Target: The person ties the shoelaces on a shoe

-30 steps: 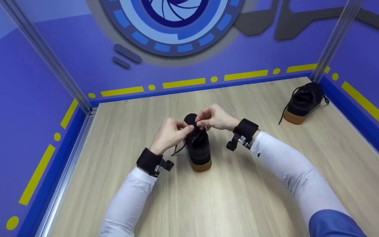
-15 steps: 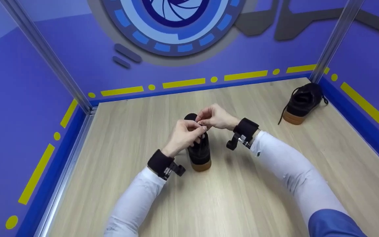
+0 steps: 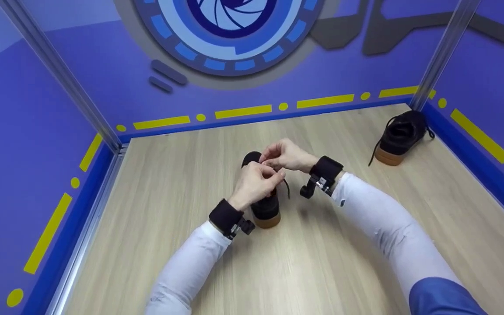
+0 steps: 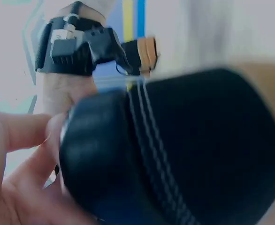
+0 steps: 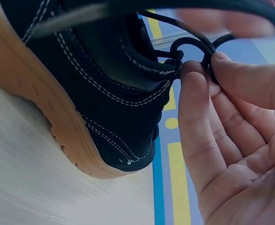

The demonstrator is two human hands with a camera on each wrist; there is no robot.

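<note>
In the head view a black shoe [image 3: 266, 208] with a tan sole stands on the tabletop, heel toward me, both hands over its laced front. The right hand [image 3: 289, 156] pinches a loop of black shoelace [image 5: 190, 41] between thumb and forefinger beside the shoe's throat, clearest in the right wrist view. My left hand [image 3: 254, 183] crosses over the shoe and pinches another length of lace, whose end hangs to the right of its fingertips. The shoe's heel [image 4: 198, 150] fills much of the left wrist view and hides part of the fingers.
A second black shoe [image 3: 403, 135] with loose laces stands at the back right corner by the wall. Blue and purple panels [image 3: 182, 100] enclose the wooden tabletop [image 3: 182, 175] at the back and sides. Both wrists wear black straps with cameras.
The left hand has moved right across the shoe, carrying its lace from the left side to the right. The right hand has stayed nearly still at the shoe's front.
</note>
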